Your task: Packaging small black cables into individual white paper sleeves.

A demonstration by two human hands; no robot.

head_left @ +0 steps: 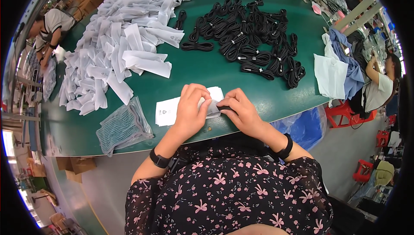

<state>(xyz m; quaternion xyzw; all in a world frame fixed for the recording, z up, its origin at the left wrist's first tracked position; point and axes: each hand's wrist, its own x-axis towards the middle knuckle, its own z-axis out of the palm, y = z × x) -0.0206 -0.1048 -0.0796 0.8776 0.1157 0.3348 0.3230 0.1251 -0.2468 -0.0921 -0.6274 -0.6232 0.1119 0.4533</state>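
Note:
My left hand (193, 108) is closed on a thin whitish plastic bag (213, 109), its fingers curled at the bag's mouth. Between the bent fingers of my right hand (242, 111) is a coiled black cable (223, 108), one end of it at the bag's opening; most of it is hidden by the fingers. Both hands are over a stack of flat white bags (166, 111) near the table's front edge. Farther right lies a spread of coiled black cables (254, 58), each tied in a bundle. At the left is a big heap of filled white bags (114, 47).
The green table (258, 99) curves around me. A clear bag with a blue-grey striped item (124, 126) lies at its front left. White cloth (331, 76) and blue clothing (351, 69) hang at the right, near a red stool (345, 116). Other people work at both sides.

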